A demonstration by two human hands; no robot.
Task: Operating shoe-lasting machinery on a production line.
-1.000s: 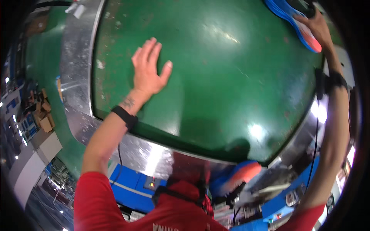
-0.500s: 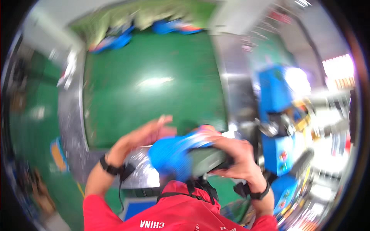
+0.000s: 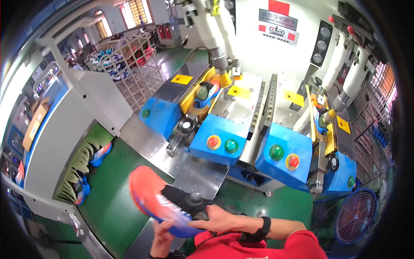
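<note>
While in left hand (image 3: 162,233) and right hand (image 3: 217,219), coral-and-blue shoe (image 3: 151,194)

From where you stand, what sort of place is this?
Likely a shoe factory: one shoe is being held, others sit in a machine with coloured buttons, and two more lie by a fringed curtain.

Round blue-rimmed fan (image 3: 355,214) stands low at right, pale barred rack (image 3: 128,73) at left rear, small colourful items (image 3: 103,56) around it, yellowish barred window (image 3: 136,12) high beyond, brown box-like shape (image 3: 34,125) near far left.
</note>
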